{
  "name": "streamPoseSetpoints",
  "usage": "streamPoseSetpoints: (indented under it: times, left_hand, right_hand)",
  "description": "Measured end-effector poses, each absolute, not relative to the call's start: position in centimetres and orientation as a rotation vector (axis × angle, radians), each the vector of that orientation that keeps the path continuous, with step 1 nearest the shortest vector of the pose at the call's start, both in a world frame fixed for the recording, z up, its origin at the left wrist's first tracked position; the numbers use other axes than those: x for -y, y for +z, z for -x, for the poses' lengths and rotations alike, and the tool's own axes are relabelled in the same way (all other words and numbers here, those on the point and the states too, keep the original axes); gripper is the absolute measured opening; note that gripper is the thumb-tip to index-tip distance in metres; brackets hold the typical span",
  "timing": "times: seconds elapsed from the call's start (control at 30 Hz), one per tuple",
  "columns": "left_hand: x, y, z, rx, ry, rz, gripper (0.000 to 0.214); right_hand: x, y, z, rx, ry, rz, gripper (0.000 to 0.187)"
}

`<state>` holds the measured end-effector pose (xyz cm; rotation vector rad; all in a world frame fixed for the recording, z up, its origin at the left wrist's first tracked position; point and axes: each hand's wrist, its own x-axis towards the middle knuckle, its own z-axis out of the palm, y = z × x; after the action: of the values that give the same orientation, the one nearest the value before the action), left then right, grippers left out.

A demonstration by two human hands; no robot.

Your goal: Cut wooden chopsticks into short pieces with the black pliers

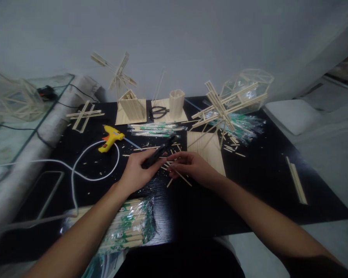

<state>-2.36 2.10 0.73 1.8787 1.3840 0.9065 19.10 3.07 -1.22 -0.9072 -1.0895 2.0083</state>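
My left hand [139,170] is closed round a black cutting tool [159,151] whose tip points up and right over the black table [266,181]. My right hand [191,165] rests just to its right, fingers curled and pinching a thin wooden stick [181,176] that lies among several loose sticks [165,148]. A flat wooden panel [207,148] lies right behind my right hand.
A yellow glue gun [110,138] with a white cord [75,170] lies at the left. Wrapped chopstick packs [127,226] sit at the near edge; more [155,128] lie behind. Stick models [220,108], a stick cup [176,103], black scissors [158,112] and a windmill model [124,88] stand at the back.
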Motion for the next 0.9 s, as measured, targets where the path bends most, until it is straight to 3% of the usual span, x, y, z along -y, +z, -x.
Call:
streamPoseSetpoints:
  times: [0.4,0.53,0.77,0.9]
  left_hand:
    - [-2.5,0.9,2.5,-1.348,0.814,-1.826,0.026]
    - [-2.6,0.6,2.7,-1.431,0.919,-1.659,0.031]
    - [-2.9,0.0,2.7,-1.509,1.067,-1.442,0.033]
    - [-2.6,0.1,2.3,-1.465,0.974,-1.566,0.031]
  right_hand:
    - [-3.6,-1.2,-19.7,0.902,2.132,0.822,0.024]
    - [-3.9,-0.4,-20.1,0.742,2.170,0.690,0.031]
    - [-4.1,-0.8,-20.0,0.869,2.003,0.752,0.036]
    - [-3.9,-1.6,-19.5,0.849,1.936,0.816,0.029]
